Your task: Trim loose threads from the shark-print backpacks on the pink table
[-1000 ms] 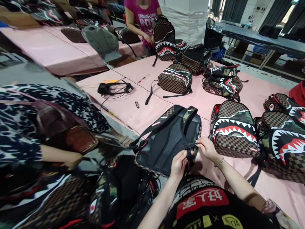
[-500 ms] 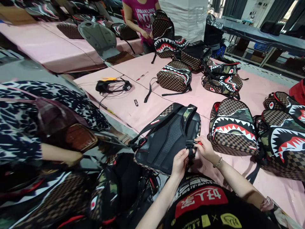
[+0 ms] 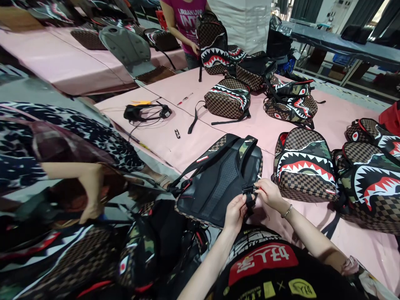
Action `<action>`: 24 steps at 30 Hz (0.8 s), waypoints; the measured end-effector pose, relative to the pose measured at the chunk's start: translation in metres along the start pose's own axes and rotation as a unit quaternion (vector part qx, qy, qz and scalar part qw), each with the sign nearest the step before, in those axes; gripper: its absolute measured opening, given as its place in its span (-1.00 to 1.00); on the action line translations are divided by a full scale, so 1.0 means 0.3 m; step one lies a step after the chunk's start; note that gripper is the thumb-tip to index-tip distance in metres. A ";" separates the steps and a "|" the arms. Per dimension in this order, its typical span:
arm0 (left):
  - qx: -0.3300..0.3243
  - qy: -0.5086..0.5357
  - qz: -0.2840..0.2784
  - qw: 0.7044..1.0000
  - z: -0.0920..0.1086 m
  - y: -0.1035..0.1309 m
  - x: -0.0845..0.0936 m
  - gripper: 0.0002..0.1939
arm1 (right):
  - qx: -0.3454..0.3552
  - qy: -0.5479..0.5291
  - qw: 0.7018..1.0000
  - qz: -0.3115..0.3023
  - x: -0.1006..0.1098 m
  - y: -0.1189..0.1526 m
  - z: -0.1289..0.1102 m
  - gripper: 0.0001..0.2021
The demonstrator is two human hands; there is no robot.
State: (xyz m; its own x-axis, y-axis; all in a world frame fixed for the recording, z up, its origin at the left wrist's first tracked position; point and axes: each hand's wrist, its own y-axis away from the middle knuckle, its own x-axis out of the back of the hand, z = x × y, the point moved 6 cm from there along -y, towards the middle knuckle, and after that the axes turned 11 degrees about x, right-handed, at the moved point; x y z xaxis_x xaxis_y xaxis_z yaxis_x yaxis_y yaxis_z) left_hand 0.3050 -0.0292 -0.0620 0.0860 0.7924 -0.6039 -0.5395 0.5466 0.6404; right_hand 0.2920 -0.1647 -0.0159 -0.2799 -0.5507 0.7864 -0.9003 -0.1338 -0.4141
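Observation:
A backpack [image 3: 215,187] lies back panel up on the pink table, its padded black back and shoulder straps showing. At its near right edge, my left hand [image 3: 235,211] is closed, pinching a black backpack strap [image 3: 250,201] from below. The strap bends into a small loop by a dark buckle [image 3: 248,189]. Fingers of my right hand [image 3: 269,194] press together at the buckle's right end. Exactly what lies under those fingertips is too small to make out. Just right of my right hand stands another backpack [image 3: 304,166] with a shark-mouth print.
More shark-print backpacks [image 3: 228,100] lie across the table [image 3: 156,137]. Small thread snips [image 3: 177,133], a pen [image 3: 185,98] and a black headset-like strap [image 3: 146,112] rest left of them. A co-worker's arm [image 3: 90,187] reaches among bags at left; another person [image 3: 184,25] stands behind.
My hands stay at the strap; my right fingers have shifted slightly and the red bit by them no longer shows. The left co-worker's arm has bent downward. The far person's hand has moved beside a backpack.

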 end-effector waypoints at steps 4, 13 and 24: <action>-0.008 -0.004 0.008 1.000 -0.004 0.004 0.002 -0.63 | 0.010 0.028 0.999 -0.011 0.000 -0.013 -0.018 -0.70; -0.002 0.011 0.029 1.000 -0.011 0.005 0.018 -0.63 | -0.101 -0.097 0.990 0.018 -0.004 -0.003 0.009 -0.75; -0.020 -0.048 0.030 0.998 -0.046 0.005 0.041 -0.59 | -0.295 -0.298 0.905 -0.077 -0.133 0.010 0.018 -0.56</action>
State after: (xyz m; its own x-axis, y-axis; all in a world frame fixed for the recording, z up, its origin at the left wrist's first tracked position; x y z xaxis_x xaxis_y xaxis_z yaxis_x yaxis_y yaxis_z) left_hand 0.2936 -0.0225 -0.0751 0.1303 0.8471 -0.5152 -0.5792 0.4868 0.6539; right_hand 0.3023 -0.1475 -0.0509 -0.0660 -0.9326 0.3547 -0.9835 0.1207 0.1344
